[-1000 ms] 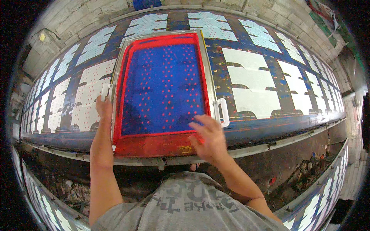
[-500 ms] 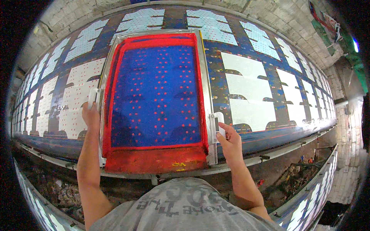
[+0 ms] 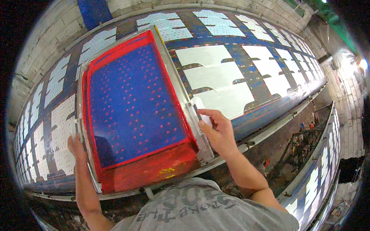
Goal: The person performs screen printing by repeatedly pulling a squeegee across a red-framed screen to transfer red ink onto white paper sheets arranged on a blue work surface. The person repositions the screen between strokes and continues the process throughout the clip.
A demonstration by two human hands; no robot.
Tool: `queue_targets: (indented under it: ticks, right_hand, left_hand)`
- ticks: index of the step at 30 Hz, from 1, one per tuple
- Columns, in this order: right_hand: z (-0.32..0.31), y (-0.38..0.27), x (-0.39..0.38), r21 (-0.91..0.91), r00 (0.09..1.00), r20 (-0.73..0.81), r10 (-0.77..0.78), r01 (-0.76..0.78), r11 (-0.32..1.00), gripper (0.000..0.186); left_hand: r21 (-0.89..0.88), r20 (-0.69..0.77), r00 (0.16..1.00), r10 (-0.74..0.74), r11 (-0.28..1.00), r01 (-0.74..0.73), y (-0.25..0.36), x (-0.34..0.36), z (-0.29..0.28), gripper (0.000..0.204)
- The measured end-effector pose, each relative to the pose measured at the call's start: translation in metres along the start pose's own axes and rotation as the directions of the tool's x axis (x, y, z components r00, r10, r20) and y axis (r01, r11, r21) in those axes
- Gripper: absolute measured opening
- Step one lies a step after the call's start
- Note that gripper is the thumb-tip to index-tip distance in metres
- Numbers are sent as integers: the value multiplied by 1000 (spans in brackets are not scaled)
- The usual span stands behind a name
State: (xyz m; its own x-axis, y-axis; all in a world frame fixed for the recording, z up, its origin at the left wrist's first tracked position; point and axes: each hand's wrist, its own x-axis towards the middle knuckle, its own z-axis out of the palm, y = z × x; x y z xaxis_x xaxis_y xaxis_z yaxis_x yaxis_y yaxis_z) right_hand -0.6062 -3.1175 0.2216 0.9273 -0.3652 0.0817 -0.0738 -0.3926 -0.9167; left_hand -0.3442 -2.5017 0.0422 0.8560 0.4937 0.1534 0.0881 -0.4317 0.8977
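A silkscreen printing frame [image 3: 163, 48] lies on the long dark printing table, its blue mesh [image 3: 131, 104] dotted with red and bordered in red. The near end of the frame is a broad red-stained strip [image 3: 142, 169]. My left hand [image 3: 78, 147] is closed on the white handle [image 3: 74, 127] on the frame's left side, its fingers partly hidden. My right hand [image 3: 219, 133] has its fingers and thumb curled round the white handle [image 3: 198, 104] on the right side. To the right lie blank white cut pieces [image 3: 216, 79]; to the left, white pieces with red dots [image 3: 63, 131].
A metal rail [image 3: 266, 137] runs along the table's near edge. Beyond a gap holding debris [image 3: 302, 142], a second table with white pieces [image 3: 314, 181] stands at the lower right. A block wall [image 3: 50, 42] rises behind the table, with a blue panel [image 3: 94, 13] against it.
My view has turned, so the frame now appears tilted and further left. My right fingers are more curled round their handle. Both hands stay at the handles.
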Motion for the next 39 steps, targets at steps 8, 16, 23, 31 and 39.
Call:
queue_targets:
  ticks: [8, 16, 23, 31, 39]
  right_hand:
    - [-131, 69, 49, -211, 999, -41, 32, -40, 977, 38]
    - [-268, 150, 73, -145, 987, -93, 128, -140, 979, 37]
    - [-333, 194, 79, 32, 979, -104, 174, -172, 985, 37]
    - [-371, 213, 84, 5, 984, -72, 161, -161, 987, 37]
    - [-371, 210, 77, -267, 996, -44, 72, -82, 960, 43]
  left_hand:
    - [166, 40, 998, 47, 985, -53, 121, -113, 117, 35]
    - [182, -92, 994, 60, 982, -42, 223, -259, 228, 37]
    - [37, -35, 995, 98, 995, -96, 261, -306, 276, 25]
    - [52, -52, 998, 46, 998, -43, 264, -329, 303, 31]
    - [124, -34, 996, 81, 989, -77, 256, -332, 308, 29]
